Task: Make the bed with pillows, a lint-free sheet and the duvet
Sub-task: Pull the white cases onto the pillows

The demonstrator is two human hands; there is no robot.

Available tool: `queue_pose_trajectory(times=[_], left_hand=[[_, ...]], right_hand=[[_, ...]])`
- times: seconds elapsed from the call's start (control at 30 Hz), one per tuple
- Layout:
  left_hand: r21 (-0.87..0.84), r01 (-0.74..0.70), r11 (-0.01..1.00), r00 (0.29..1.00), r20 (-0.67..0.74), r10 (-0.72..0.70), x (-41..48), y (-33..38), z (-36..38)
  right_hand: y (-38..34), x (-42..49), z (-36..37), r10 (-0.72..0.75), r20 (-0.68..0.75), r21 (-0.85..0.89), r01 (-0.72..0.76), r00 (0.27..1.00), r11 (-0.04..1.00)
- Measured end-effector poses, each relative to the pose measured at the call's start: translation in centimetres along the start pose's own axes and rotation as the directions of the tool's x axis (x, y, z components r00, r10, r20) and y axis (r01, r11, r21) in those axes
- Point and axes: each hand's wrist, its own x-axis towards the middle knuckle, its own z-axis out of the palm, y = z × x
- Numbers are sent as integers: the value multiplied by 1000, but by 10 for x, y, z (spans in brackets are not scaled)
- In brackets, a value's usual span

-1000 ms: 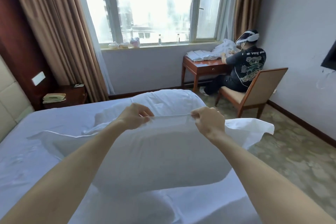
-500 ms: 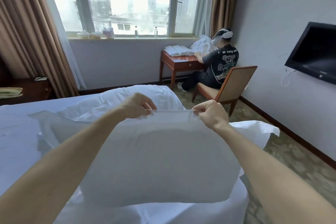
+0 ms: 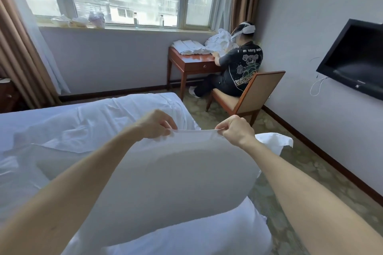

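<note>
Above the near edge of the bed (image 3: pixel 62 122), the pillow (image 3: pixel 165 182) hangs straight below both hands, its long axis running left-right. The left hand (image 3: pixel 154 124) and right hand (image 3: pixel 235 130) each pinch its top hem, which is taut between them. Neither hand is nearer. The mattress lies to the left, so the next swing probably goes that way.

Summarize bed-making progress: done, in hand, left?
Done: a white sheet covers the bed, though rumpled. In hand: left hand and right hand pinch the top edge of a pillow, held up over the bed. Left: placing this pillow, smoothing the sheet, spreading the duvet; none is laid out in view.
</note>
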Motion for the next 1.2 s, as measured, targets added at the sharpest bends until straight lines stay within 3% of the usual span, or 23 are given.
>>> queue_pose_trajectory(times=[0.2, 0.3, 0.37, 0.43, 0.53, 0.63, 0.83, 1.2], left_hand=[[-29, 70, 997, 997, -9, -70, 33, -12, 10], [-21, 143, 989, 989, -24, -144, 44, -15, 18], [-75, 203, 976, 971, -114, -210, 56, -12, 20], [-206, 189, 960, 932, -270, -241, 76, 2, 15], [-222, 97, 970, 907, -382, -179, 109, 37, 4], [-154, 168, 974, 904, -369, -214, 135, 49, 16], [-184, 437, 881, 840, -266, -472, 134, 1, 60], [-207, 686, 698, 599, -385, -703, 21, -83, 58]], right_hand=[[19, 55, 17, 35, 201, 227, -81, 979, 970], [24, 83, 12, 61, 200, 375, -134, 978, 917], [31, 107, -4, 36, 184, 435, -115, 982, 893], [44, 132, -19, -47, 231, 381, -46, 972, 924], [68, 164, -24, -110, 295, 342, 3, 949, 940], [94, 190, 3, -142, 394, 324, 7, 908, 946], [109, 221, 69, -237, 604, 277, 78, 761, 958], [35, 228, 148, -338, 687, 309, 162, 643, 937]])
